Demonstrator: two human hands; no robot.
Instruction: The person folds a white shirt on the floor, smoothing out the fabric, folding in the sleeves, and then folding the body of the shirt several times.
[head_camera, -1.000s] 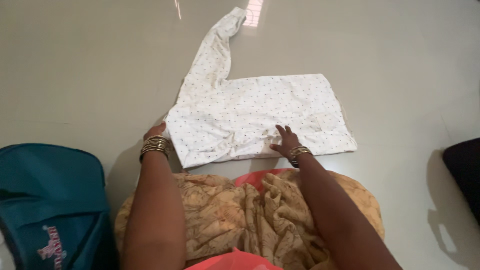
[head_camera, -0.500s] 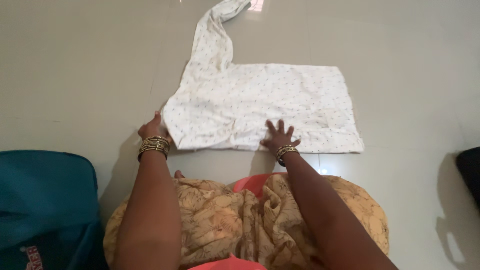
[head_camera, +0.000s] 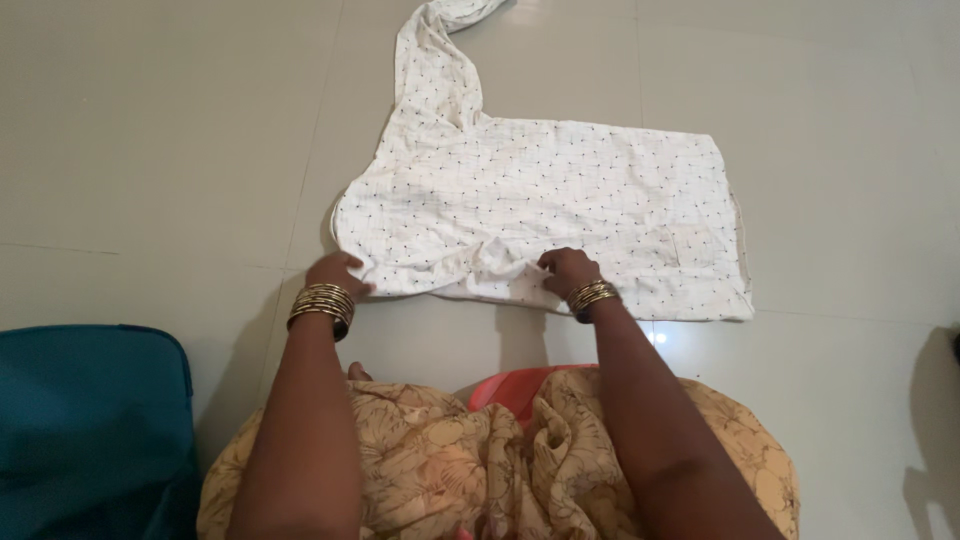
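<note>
1. At the near left, a teal bag (head_camera: 90, 420) sits on the tiled floor (head_camera: 150, 150).
2. Left hand (head_camera: 335, 272) pinches the white dotted garment's (head_camera: 560, 200) near-left corner.
3. Right hand (head_camera: 565, 270) bunches its near edge, fingers curled.
4. Garment lies flat, sleeve stretching far.

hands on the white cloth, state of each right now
Left hand: closed, pinching the near edge of the white dotted cloth.
Right hand: closed, gripping the same edge.

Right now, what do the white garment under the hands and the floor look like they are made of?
White garment: seems a thin woven cotton-like cloth, matte, with small dark dots; it bunches into soft wrinkles between the left hand and right hand. Floor: looks like glazed tile, beige, with grout lines and a faint sheen.
</note>
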